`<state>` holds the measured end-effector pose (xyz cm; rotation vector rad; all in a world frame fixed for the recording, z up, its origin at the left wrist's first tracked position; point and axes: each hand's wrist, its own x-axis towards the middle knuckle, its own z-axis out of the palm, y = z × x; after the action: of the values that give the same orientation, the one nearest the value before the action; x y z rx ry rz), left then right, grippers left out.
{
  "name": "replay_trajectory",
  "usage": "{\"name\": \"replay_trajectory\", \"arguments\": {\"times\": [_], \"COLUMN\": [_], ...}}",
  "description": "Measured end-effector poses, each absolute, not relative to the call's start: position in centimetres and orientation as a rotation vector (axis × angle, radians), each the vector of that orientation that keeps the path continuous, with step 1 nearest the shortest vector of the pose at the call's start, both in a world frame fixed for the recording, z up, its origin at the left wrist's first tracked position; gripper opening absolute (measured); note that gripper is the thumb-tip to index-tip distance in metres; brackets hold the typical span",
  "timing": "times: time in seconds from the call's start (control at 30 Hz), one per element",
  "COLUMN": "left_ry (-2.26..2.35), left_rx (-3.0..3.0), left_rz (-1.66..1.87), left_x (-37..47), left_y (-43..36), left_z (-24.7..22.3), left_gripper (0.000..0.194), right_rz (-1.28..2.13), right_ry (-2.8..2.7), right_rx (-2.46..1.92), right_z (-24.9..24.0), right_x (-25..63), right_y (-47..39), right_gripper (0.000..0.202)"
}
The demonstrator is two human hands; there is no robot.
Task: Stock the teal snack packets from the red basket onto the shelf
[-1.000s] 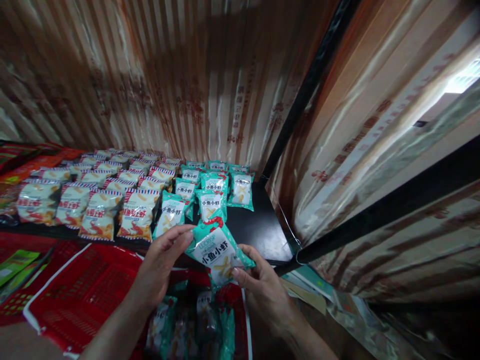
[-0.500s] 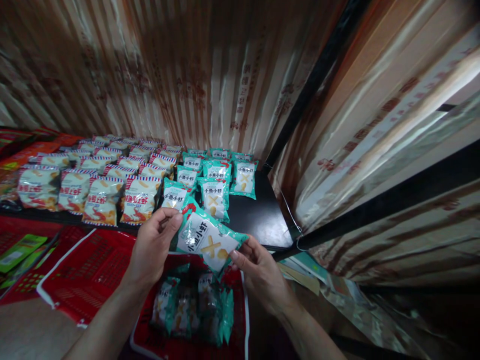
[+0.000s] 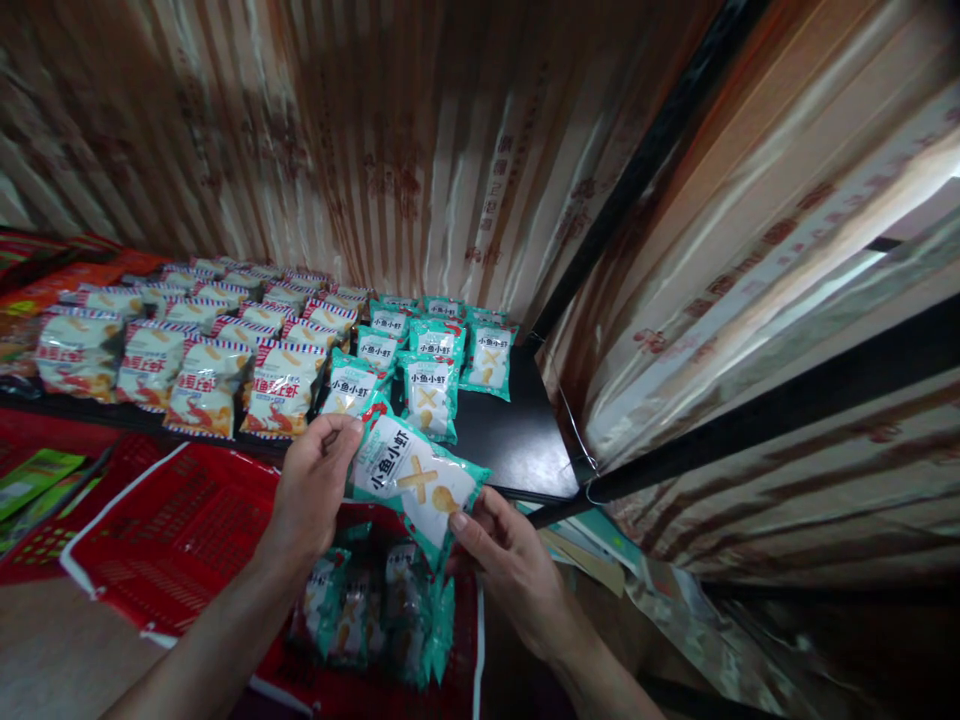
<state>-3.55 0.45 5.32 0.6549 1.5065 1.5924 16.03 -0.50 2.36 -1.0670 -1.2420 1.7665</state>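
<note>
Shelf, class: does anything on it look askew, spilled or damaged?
The front-left teal bag looks askew: its top edge slopes down to the right, while its right-hand neighbour stands straighter. No spill or damage shows.

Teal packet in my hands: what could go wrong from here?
The teal packet is pinched only near its ends by the left hand and right hand, so it could slip, perhaps into the basket below. The striped packets stand near the front edge of the shelf, close to the left hand; a knock might tip one off.
</note>
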Motion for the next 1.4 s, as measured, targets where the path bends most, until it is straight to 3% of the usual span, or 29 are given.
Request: {"name": "replay_trajectory", "arguments": {"times": [0.37, 0.57, 1.4], "left_ry": [1.447, 1.447, 1.352], "left_rx": [0.579, 0.642, 0.737], "left_rz": [1.573, 1.481, 1.422], "left_x": [-4.1, -4.9, -6.1], "left_y": [0.7, 0.6, 0.2], "left_z": [5.7, 6.3, 6.7], "left_gripper": [0.037, 0.036, 0.035], "right_rz": [1.849, 1.95, 1.93], "right_ry": [-1.147, -1.087, -1.163], "right_rx": [-0.828, -0.836, -0.816], "right_z": [3.2, 5.0, 4.8], "right_x": [15.4, 15.5, 15.8], "right_y": [-1.5, -1.7, -2.4], "right_gripper": [0.029, 0.037, 0.031]}}
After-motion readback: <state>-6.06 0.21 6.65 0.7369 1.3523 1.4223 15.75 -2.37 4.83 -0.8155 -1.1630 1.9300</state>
